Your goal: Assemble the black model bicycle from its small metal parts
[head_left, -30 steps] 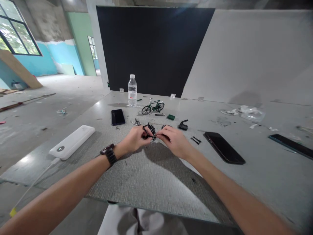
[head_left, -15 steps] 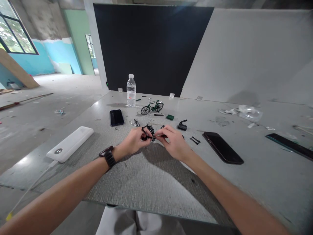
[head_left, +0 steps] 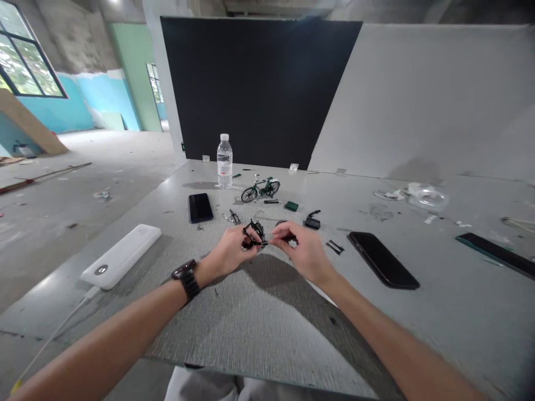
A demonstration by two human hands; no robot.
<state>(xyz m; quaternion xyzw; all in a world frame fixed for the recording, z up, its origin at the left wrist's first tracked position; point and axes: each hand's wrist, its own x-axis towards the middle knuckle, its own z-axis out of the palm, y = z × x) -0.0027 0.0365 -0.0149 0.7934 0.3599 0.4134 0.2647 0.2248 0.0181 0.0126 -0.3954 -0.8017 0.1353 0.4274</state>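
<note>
Landmark = the green model bike (head_left: 261, 189), standing on the grey tabletop (head_left: 251, 328). Nearest you, at the tabletop's front edge & well this side of the bike, is light grey cloth (head_left: 200, 384). Your L wrist wears a black watch (head_left: 186, 275), on the near-left side of the bike. The white power bank (head_left: 121, 256) lies farther left of the bike, also on the near side, w/ a white cable (head_left: 56, 332) at its near end.

Your work piece, the dark model assembly (head_left: 253, 233), is just this side of the bike. Your L hand (head_left: 232, 248) is clenched on it, thumb & fingers round its left side. Your R hand (head_left: 305, 250) has thumb & index pinched tight at its right end; can't tell what's btwn them, too small.

Near-right of the bike: a big black phone (head_left: 382, 260), then two thin black pcs (head_left: 335, 247), then a black box-like pc (head_left: 311, 222). Near-left of it: small metal parts (head_left: 234, 217) and, farther left, a dark blue phone (head_left: 200, 208). The green block (head_left: 291, 206) lies a bit near-right of the bike. Beyond it, to the left, the water bottle (head_left: 224, 161) stands upright; behind all that, the black panel (head_left: 254, 92).
</note>
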